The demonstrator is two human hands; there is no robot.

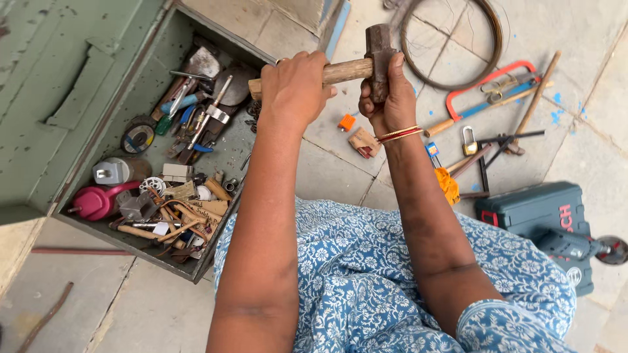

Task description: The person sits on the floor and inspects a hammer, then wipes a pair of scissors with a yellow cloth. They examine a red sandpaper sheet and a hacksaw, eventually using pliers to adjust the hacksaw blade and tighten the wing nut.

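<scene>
Hammer (pixel 366 64) held up over the stone floor (pixel 327 163), just right of the open green toolbox (pixel 85 98). Left hand (pixel 294 88) closed tight around the wooden handle, near its free end. Right hand (pixel 386 98) wrapped around the dark metal head from below, fingers curled up the far side; gold and red bangles (pixel 399 134) on that wrist. Handle lying roughly level, head pointing up and down.

Inside the toolbox: a jumble of pliers, screwdrivers, a trowel, a pink oil can (pixel 98 201) at the near left, a grinding disc (pixel 137 138) against the left wall.

On the floor beneath the hands, a small orange piece (pixel 347 122) and a wooden block (pixel 364 141). Farther right, a red-framed hacksaw (pixel 490 91), a padlock (pixel 469 140), a coil of wire (pixel 451 42) at the far edge. At the near right, a dark green tool case (pixel 536 212) with a power drill (pixel 579 248) lying on it. Blue floral cloth (pixel 379 281) across the lap, nearest the camera.
</scene>
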